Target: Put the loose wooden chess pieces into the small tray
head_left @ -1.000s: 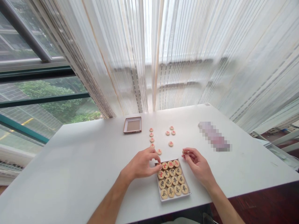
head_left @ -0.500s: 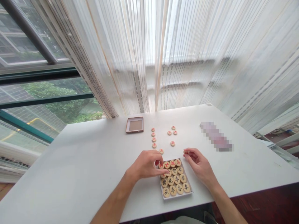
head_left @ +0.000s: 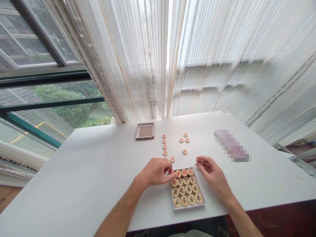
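Note:
A shallow open box (head_left: 190,207) of round wooden xiangqi pieces sits near the table's front edge. Its upper pieces carry red characters and its lower ones black. My left hand (head_left: 156,171) reaches over the box's upper left corner, thumb and forefinger apart around a red-marked piece (head_left: 173,172). Its other fingertips are hidden. Right of the box, my right hand (head_left: 211,171) pinches a xiangqi piece (head_left: 199,161) at its fingertips, just above the table. A red-marked piece (head_left: 172,159) lies beyond the box, with another one partly hidden behind my left hand.
Several red-marked pieces stand in a column (head_left: 165,146) on the white table (head_left: 98,171), with a looser group (head_left: 184,151) to their right. The box lid (head_left: 145,138) lies at the back. A blurred pinkish object (head_left: 232,146) is at the right.
My left thumb has risen from the second row of pieces to the top row. A piece near my left fingers has come into sight. My right hand keeps its pinch, and the view has shifted slightly.

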The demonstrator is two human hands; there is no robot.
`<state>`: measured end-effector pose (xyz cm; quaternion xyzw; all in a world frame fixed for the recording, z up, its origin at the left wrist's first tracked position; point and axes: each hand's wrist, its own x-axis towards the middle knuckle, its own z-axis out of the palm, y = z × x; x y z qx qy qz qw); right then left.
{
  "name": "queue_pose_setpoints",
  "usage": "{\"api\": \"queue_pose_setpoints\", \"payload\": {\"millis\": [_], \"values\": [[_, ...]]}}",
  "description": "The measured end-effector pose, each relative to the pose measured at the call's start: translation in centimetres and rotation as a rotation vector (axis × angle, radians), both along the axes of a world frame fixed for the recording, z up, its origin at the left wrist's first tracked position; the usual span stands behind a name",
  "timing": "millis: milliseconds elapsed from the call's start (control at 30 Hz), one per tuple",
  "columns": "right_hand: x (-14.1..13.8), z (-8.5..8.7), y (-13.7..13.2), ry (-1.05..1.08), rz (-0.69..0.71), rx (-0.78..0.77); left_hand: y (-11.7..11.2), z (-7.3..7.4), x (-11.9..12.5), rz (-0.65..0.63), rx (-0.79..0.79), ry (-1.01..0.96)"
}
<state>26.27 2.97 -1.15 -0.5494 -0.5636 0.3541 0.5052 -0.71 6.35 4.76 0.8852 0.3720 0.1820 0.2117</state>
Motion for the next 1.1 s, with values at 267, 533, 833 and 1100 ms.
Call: {"api": "queue_pose_setpoints", "payload": {"millis": [267,533,833,1100], "values": [[0.2,0.2,0.0,0.112,-0.011,-0.057,-0.2,-0.6,0.8,0.073,0.092,-0.101],[-1.4,1.9,-1.9,0.084,0.081,0.022,-0.9,-0.8,2.0,0.038,-0.108,-0.319],[-4.8,5.6,-3.9,-0.066,0.25,0.204,-2.0,-0.4,3.6,0.043,-0.522,-0.693],[-5.4,5.6,-4.0,-0.133,0.204,0.255,-1.4,-0.8,3.4,0.058,-0.617,-0.771]]}}
